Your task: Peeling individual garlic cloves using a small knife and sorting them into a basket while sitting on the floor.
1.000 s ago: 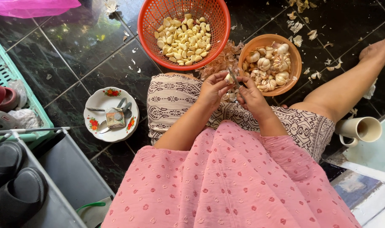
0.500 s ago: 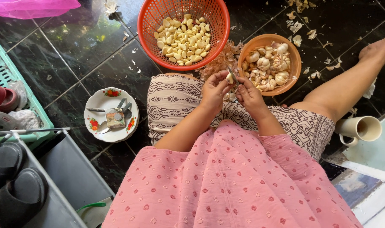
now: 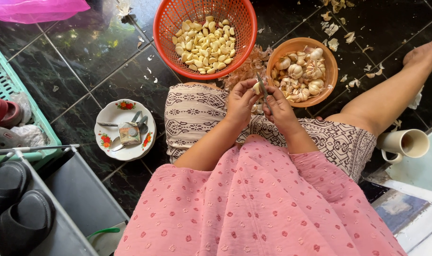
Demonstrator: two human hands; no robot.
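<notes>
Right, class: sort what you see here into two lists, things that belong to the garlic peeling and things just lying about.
Belongs to the peeling:
left hand holding a garlic clove
right hand with a small knife
red basket of peeled cloves
orange bowl of unpeeled garlic
heap of garlic skins

Just lying about:
flowered plate with spoons
cream mug on its side
black shoes
pink bag

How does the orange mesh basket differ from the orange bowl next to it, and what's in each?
The mesh basket is wider, with perforated walls, and holds loose peeled pale-yellow cloves. The bowl is smaller, solid-walled, and holds garlic heads and pieces with papery skin on. The basket sits left of the bowl, which lies closer to the right hand. Both are round, orange, on the dark tiled floor, with skins between them.
</notes>
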